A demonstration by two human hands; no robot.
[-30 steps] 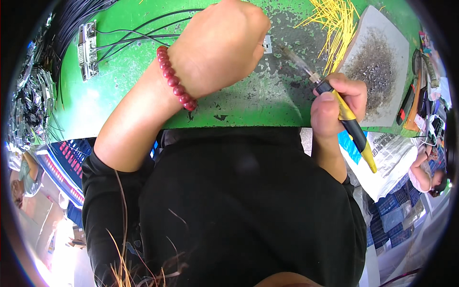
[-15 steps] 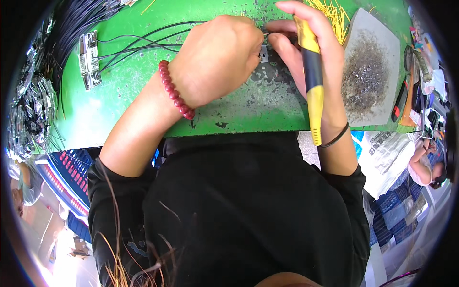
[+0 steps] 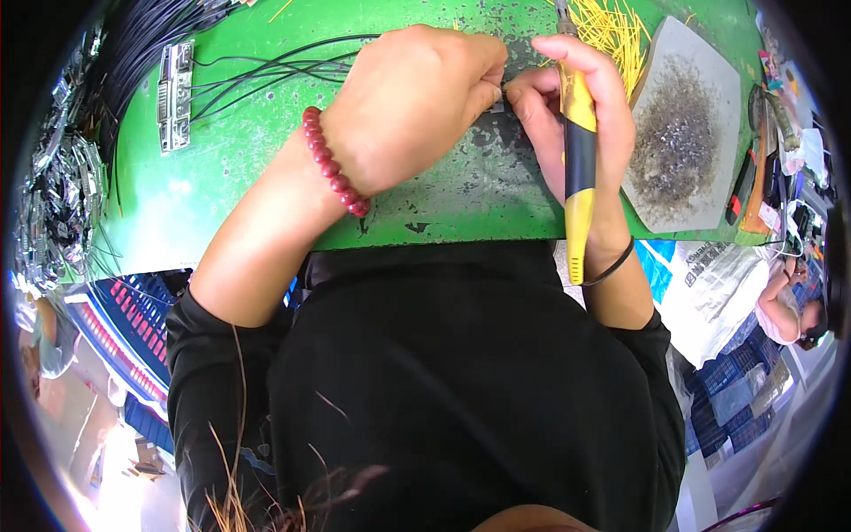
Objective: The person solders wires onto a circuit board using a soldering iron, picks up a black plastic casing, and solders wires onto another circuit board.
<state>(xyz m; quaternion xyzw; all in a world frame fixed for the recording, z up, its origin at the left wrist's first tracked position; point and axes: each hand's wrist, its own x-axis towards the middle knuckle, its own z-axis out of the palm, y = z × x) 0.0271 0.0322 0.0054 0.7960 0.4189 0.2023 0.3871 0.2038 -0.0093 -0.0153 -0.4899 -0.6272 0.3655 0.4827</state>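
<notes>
Pinching small grey part (image 3: 499, 96) (mostly hidden), left hand (image 3: 409, 106), right hand (image 3: 576, 106) gripping yellow-black tool (image 3: 578, 168) — upright.

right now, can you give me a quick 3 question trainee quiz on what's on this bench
1. True or false: the right hand holds a yellow and black tool while its fingertips meet the left hand at a small part.
2. What lies on the grey slab? A) dark metal scraps B) black cables C) red beads
3. Fill in: the green mat carries a metal ____ bracket at the person's left, by the black cables.

Key: 1 true; 2 A; 3 silver
</notes>
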